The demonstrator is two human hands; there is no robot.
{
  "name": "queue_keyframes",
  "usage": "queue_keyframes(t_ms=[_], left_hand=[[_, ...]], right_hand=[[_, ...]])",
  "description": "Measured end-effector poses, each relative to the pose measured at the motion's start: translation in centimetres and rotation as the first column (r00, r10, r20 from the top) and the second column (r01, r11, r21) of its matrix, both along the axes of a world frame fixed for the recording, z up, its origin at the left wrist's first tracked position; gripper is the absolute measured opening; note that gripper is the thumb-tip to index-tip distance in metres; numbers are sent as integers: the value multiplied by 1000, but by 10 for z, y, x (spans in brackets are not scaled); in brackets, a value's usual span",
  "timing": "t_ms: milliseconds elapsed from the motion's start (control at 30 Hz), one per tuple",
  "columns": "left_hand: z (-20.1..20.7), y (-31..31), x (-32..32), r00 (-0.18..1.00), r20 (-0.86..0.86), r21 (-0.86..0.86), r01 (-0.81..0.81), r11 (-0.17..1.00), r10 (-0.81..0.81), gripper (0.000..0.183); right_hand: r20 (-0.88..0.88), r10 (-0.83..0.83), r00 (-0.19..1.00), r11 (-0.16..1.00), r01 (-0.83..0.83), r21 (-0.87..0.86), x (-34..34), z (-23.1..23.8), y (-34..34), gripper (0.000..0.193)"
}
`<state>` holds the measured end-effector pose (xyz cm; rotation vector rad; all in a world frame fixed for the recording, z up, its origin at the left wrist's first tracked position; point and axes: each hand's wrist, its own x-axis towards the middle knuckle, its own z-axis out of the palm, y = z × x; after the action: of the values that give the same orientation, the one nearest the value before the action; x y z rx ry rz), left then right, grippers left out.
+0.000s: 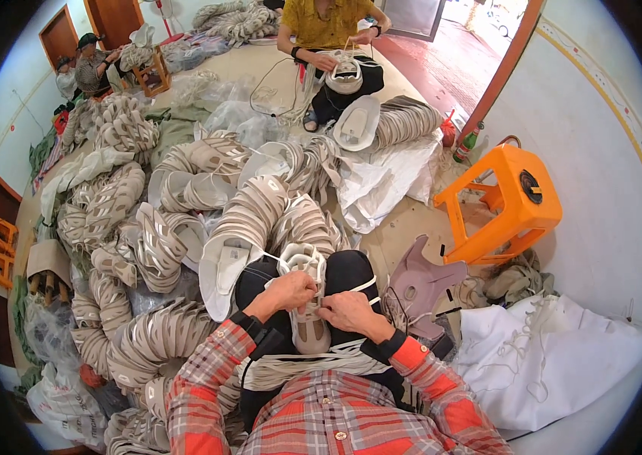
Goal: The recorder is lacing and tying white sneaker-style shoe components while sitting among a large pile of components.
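A beige and white shoe upper rests between my knees, its toe toward me and its collar away. My left hand is closed over the left side of the lacing area, its fingertips pinching a white lace there. On the other side my right hand is closed too, thumb and finger together at the eyelet edge. A white shoelace runs out past my right knee from near that hand. Both hands partly cover the eyelets. Across my lap lies a bundle of loose white laces.
Nested stacks of shoe uppers crowd the floor ahead and left. To the right stand an orange stool and a mauve plastic seat, near a white sack and a green bottle. A co-worker sits opposite, handling another upper.
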<state>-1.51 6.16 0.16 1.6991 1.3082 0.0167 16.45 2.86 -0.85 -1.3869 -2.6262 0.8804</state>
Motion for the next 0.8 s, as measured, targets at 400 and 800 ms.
queue_keyframes(t_ms=[400,800], left_hand=[[-18,-15,-13,721,378,-300,-499,813,581,14],[-24,12,-142,27,919,-299,-604,738,394,16]], right_hand=[[-172,91,981,990,-108,-91,8,1,1,27],[7,278,961,942,-271,-195,23,61,16,26]])
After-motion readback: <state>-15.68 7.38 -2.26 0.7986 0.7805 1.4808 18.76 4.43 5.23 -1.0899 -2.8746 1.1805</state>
